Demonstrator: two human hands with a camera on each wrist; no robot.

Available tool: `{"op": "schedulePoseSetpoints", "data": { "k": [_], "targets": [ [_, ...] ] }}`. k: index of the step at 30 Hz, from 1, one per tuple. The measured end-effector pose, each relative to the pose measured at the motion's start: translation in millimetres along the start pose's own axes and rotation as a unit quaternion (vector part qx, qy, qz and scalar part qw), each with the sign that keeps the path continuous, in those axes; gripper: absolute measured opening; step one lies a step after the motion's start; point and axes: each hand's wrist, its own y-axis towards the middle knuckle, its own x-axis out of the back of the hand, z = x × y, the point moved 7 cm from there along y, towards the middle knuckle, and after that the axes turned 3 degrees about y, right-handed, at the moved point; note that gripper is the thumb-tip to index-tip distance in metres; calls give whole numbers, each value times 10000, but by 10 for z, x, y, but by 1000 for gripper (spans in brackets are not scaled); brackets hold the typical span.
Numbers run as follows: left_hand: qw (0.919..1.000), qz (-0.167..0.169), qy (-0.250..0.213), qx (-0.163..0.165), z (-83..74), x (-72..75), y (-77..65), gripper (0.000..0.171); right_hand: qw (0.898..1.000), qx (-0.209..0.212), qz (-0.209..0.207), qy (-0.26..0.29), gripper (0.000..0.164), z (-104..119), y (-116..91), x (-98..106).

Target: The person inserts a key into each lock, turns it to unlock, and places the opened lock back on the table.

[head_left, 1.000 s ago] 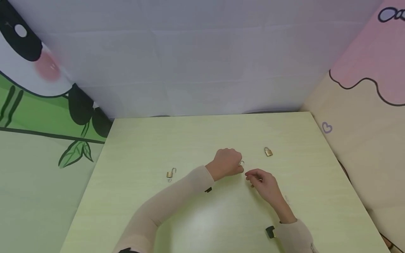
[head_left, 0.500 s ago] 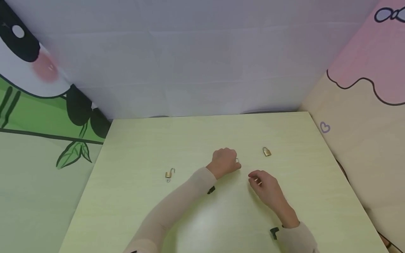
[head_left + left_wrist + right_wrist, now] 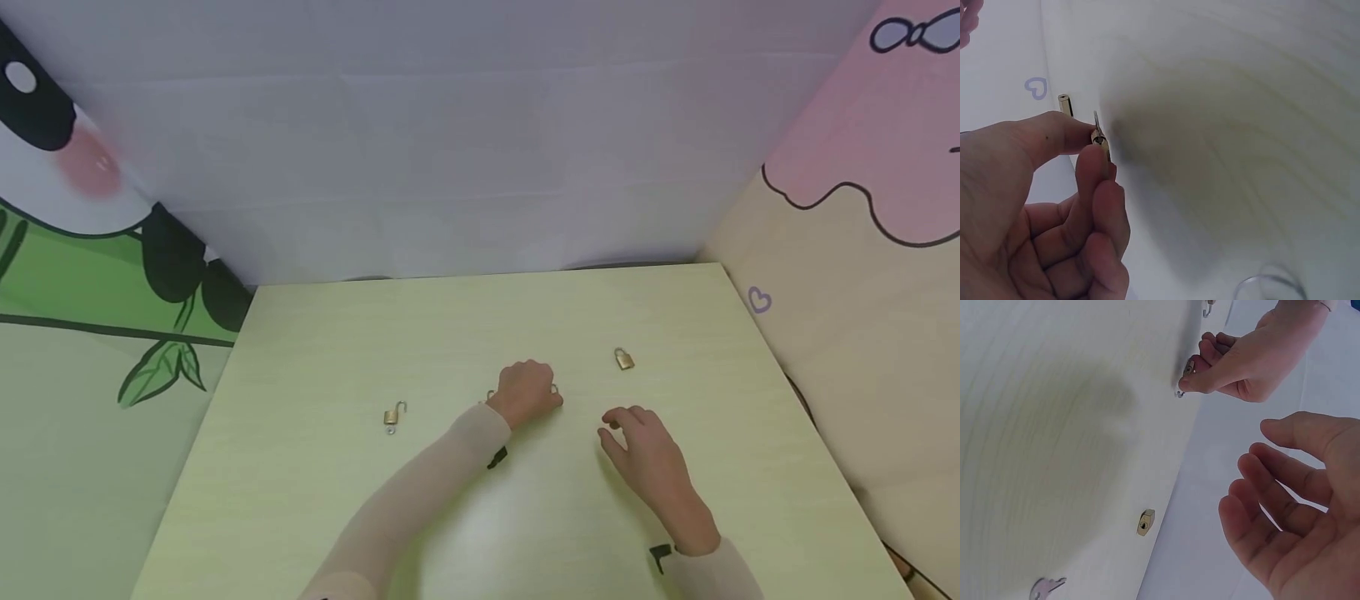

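My left hand (image 3: 527, 392) pinches a small brass padlock (image 3: 1102, 142) between thumb and forefinger, low over the table; most of the body is hidden by the fingers. My right hand (image 3: 651, 458) hovers to its right, fingers loosely bent and spread, holding nothing. A closed brass padlock (image 3: 624, 360) lies beyond the right hand, its keyhole end facing the right wrist camera. At left lies another padlock (image 3: 392, 417) with its shackle swung out and a key at its base. Part of a further shackle (image 3: 490, 394) shows behind my left wrist.
A loose key (image 3: 1046, 589) lies on the table in the right wrist view. The pale wooden table (image 3: 315, 333) meets a white cloth wall (image 3: 465, 167) at the back. Printed panels stand at both sides.
My right hand has drawn away from the left hand, to the right, and its fingers have spread. The left hand keeps its padlock; a shackle behind its wrist has come into view.
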Motion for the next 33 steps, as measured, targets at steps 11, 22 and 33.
{"op": "schedulePoseSetpoints", "data": {
  "k": [11,22,33],
  "targets": [
    [9998,99,-146,-38,21,-47,-6,43,9999,-89,35,67,14,-120,-78,31],
    [9995,-44,209,-251,-172,117,156,49,9999,-156,30,33,14,-219,-141,134],
    [9992,234,229,-230,-517,120,432,43,9909,-1036,857,54,11,-386,-279,120]
  ]
}}
